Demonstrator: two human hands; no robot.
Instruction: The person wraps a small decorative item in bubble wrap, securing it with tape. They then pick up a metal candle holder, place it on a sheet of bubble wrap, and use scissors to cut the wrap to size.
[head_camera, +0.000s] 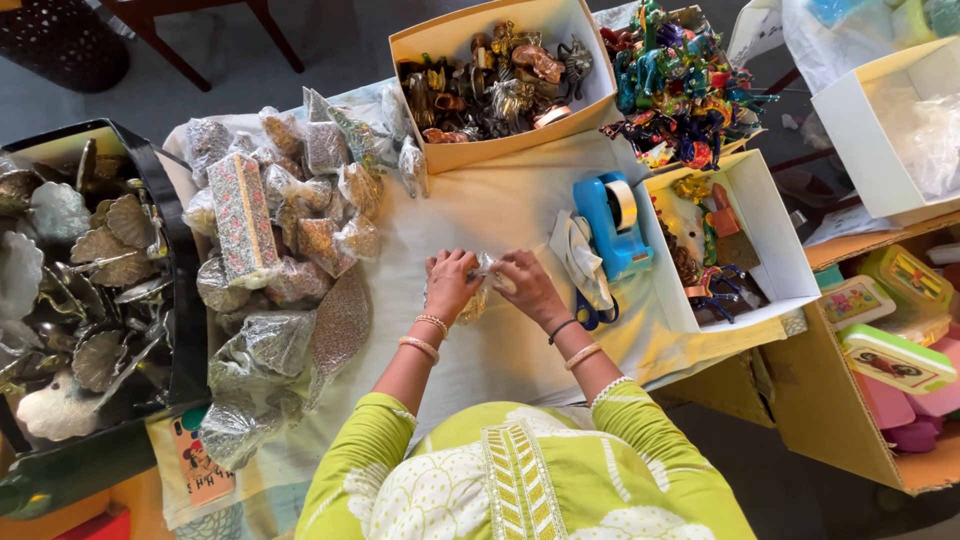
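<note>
Both of my hands meet over a pale cloth-covered table (500, 215). My left hand (450, 283) and my right hand (527, 283) together grip a small item in clear plastic wrap (484, 281), pinched between the fingers. What lies inside the wrap is too small to tell. Bangles ring both wrists, and my sleeves are light green. A blue tape dispenser (611, 224) stands just right of my right hand, with blue-handled scissors (590, 305) beside it.
A heap of plastic-wrapped ornaments (285, 240) lies to the left, beyond it a black box of metal leaf-shaped pieces (80, 270). A tan box of metal figurines (500, 75), colourful figurines (675, 85) and a white box (735, 240) sit at the back and right.
</note>
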